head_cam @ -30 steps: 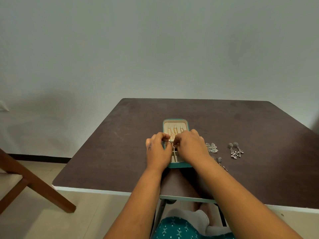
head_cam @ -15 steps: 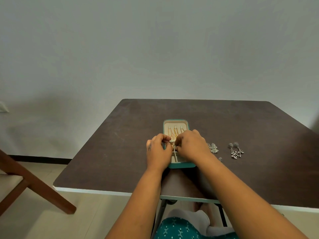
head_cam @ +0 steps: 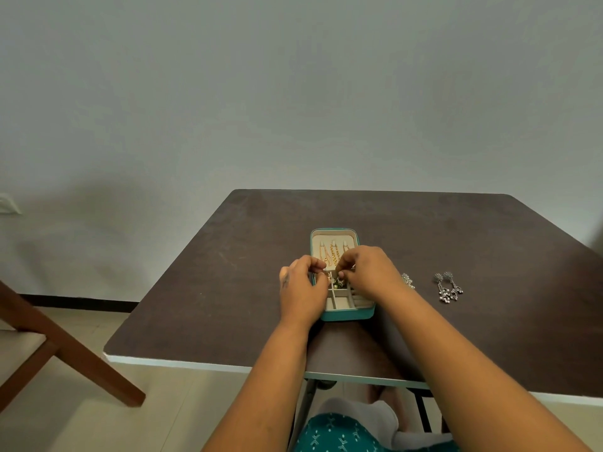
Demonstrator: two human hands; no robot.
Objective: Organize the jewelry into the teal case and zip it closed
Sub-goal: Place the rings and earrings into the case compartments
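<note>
Working left to right, I see a chair [head_cam: 65, 347] off the table [head_cam: 228, 256] edge, then my left hand [head_cam: 303, 288] over the near-left corner of the case [head_cam: 347, 316], fingers curled toward the thumb; I cannot tell what, if anything, they pinch. The case lies open at the table's middle, gold chains [head_cam: 332, 252] pinned in its far half, cream compartments in the near half. My right hand [head_cam: 368, 272] meets the left above a far compartment, fingertips pinched near a small piece [head_cam: 339, 283] sitting there; whether it holds that piece is too small to tell. To seat it well, I judge I should lower it straight into one cell and keep it off the dividers. Right of the case, silver earrings [head_cam: 448, 288] and another pair [head_cam: 408, 280] wait on the table, so packing looks about half done.
</note>
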